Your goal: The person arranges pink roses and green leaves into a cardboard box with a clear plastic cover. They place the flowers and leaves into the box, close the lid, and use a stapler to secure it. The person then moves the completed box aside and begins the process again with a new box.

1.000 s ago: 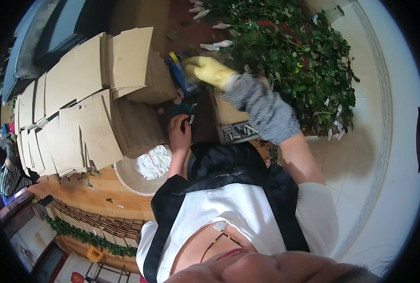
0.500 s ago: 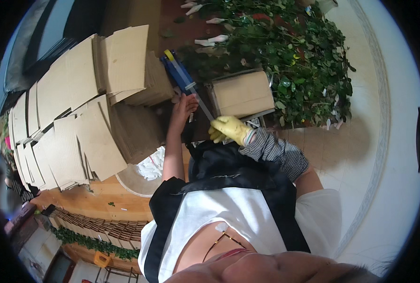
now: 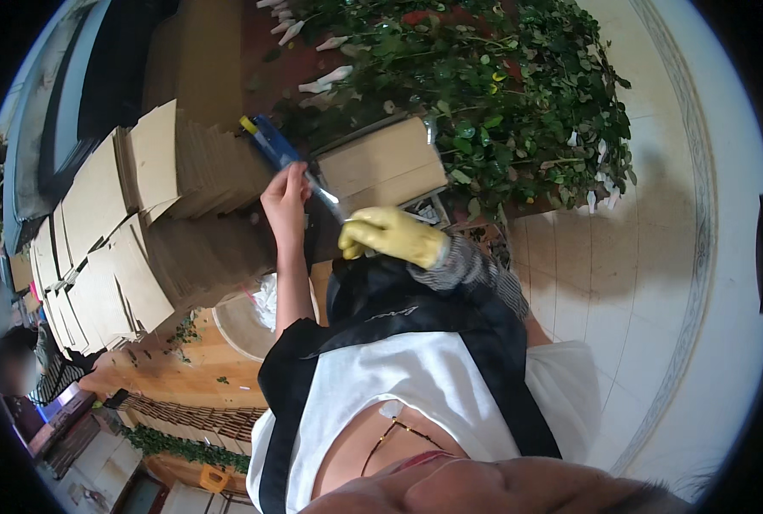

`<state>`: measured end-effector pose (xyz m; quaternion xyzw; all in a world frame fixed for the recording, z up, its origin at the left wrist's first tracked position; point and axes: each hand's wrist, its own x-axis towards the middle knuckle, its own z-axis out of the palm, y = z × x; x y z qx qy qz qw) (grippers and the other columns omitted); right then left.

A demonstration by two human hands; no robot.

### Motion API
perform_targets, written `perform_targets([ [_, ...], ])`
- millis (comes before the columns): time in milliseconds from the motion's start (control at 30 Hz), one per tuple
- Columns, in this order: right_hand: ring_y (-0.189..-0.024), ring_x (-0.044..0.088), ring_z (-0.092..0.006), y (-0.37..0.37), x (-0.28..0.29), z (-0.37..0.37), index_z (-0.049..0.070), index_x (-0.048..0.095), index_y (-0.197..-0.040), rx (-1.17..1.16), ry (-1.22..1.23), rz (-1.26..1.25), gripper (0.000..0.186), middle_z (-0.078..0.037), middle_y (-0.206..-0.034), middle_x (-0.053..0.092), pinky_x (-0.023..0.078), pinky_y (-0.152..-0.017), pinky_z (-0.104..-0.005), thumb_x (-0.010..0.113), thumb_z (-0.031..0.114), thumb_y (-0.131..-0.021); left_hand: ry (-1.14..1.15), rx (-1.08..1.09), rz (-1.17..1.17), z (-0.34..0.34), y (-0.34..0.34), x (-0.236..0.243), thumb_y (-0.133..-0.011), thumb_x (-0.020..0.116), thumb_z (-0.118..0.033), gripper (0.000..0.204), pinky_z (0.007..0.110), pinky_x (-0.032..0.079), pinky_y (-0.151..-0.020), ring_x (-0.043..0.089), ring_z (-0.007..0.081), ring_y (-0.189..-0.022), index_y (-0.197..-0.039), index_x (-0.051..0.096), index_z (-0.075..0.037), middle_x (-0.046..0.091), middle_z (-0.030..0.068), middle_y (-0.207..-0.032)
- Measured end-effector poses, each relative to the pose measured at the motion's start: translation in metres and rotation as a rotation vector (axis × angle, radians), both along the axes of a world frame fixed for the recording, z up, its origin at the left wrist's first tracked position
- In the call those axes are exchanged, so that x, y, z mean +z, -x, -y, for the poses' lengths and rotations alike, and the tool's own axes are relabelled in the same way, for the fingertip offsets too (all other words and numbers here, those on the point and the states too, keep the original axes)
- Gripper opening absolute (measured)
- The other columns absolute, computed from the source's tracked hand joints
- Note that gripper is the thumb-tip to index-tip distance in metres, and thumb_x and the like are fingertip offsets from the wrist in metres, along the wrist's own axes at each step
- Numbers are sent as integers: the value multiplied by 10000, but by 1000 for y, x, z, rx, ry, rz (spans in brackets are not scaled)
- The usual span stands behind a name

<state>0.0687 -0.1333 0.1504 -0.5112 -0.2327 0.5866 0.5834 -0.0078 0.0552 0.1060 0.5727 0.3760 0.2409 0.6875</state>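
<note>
My bare left hand has its fingers pinched on a clear tape strip just below a blue tape dispenser with a yellow part at its top. My right hand, in a yellow glove with a striped sleeve, is lower and to the right, its fingers closed on the strip's lower end. Just above the glove lies a flat piece of cardboard on a tray. Below it some small objects are partly hidden by the glove.
Stacks of cardboard fill the left. Leafy stems with white tips cover the upper right. A bowl of white pieces sits below the stacks. Another person's striped sleeve shows at the far left.
The gloved hand has come down and left from the dispenser, drawing out the tape. My left hand has moved up onto the strip. The view has shifted somewhat.
</note>
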Motion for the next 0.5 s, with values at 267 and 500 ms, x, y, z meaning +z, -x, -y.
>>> perform_targets([
  [267, -840, 687, -191, -137, -8, 104, -40, 633, -1019, -531, 113, 52, 337, -114, -941, 692, 573, -789, -332, 521, 277, -1043, -831, -895, -424, 66, -187, 11, -900, 625, -308, 251, 415, 556, -824, 700, 346, -916, -989, 770, -124, 733, 151, -960],
  [500, -839, 701, -185, -140, -19, 149, -24, 650, -1015, -473, -23, 1, 328, -102, -917, 697, 587, -786, -323, 519, 274, -1048, 158, -871, 283, 112, -207, 23, -1036, 528, -189, 195, 321, 571, -819, 699, 233, -965, -1038, 672, -57, 673, 150, -1228],
])
